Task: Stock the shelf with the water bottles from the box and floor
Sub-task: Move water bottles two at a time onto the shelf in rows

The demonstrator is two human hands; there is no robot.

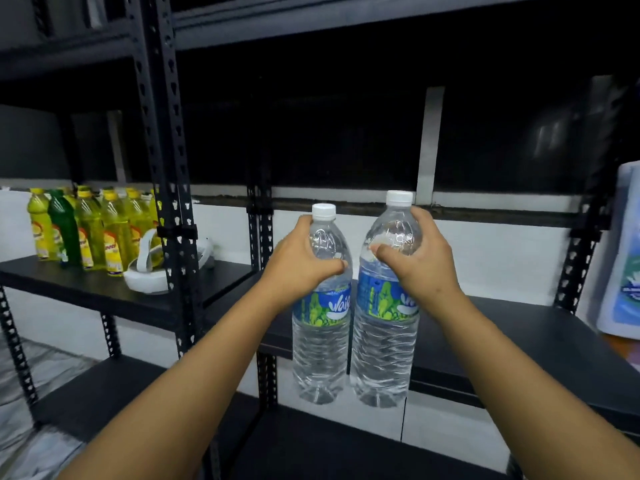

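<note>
- Two bare forearms reach in from the bottom corners, nearest the camera.
- The left hand wraps its fingers around the shoulder of the left water bottle.
- The right hand grips the right water bottle the same way (white caps showing above both).
- Both bottles hang upright, side by side, in front of the shelf's front edge, not resting on it.
- Yellow and green bottles stand at the far left of the neighbouring shelf.
</note>
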